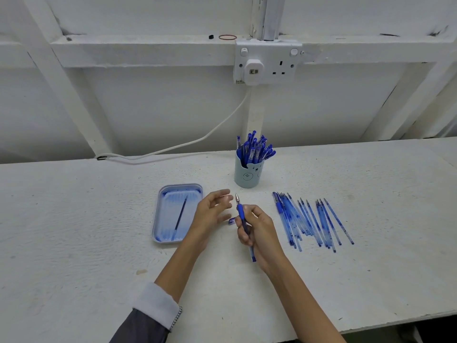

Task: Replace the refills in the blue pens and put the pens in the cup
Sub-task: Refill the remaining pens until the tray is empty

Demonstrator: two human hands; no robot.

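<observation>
Blue pen (243,219) is held in the right hand (259,229), above the white bench (74,243), roughly at centre. Tip points away from the person and slightly left; the uncapped metal point is exposed. The right fingers (244,237) are wrapped around the barrel below the blue grip, and the rear end of the pen sticks out below the palm.

Left hand (210,214) is just to the left of the pen, not touching it. Its fingers are spread and loosely curled, holding nothing. A small blue piece (231,221), possibly a cap, lies on the bench between the two hands; exact identity cannot be told.

Cup (248,175): pale blue, with a face drawn on its side, standing upright on the bench beyond the hands. It is packed with blue pens (254,148), caps up.

Tray (158,219): pale blue, rectangular, left of the left hand and partly covered by it at one corner. One dark refill (180,216) lies in it, slightly diagonal.

Right of the right hand, a row of clear blue-stained refills (311,221) lies on the bench, roughly parallel and partly overlapping at the left end.

Behind: white wall with a double socket (268,61), one plug (253,70) inserted, white cable (197,139) running down to the bench. A grey sleeve (143,328) with a white cuff covers the left forearm.
</observation>
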